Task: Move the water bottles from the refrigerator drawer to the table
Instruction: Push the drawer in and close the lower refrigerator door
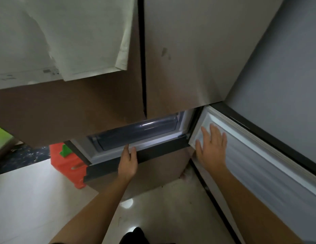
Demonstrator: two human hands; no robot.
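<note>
A brown refrigerator [185,50] fills the upper view. Its lower drawer [153,148] is pulled out a little, showing a clear plastic bin [136,134] lit from inside. No water bottle shows in the visible part of the bin. My left hand [128,162] grips the dark top edge of the drawer front, fingers hooked over it. My right hand [212,148] lies flat, fingers spread, on the white inner side of an open lower door [259,162] to the right.
White papers [74,36] hang on the upper left door. An orange plastic stool [65,164] with a green part stands on the pale tiled floor [30,199] left of the drawer. A grey wall [286,76] rises on the right.
</note>
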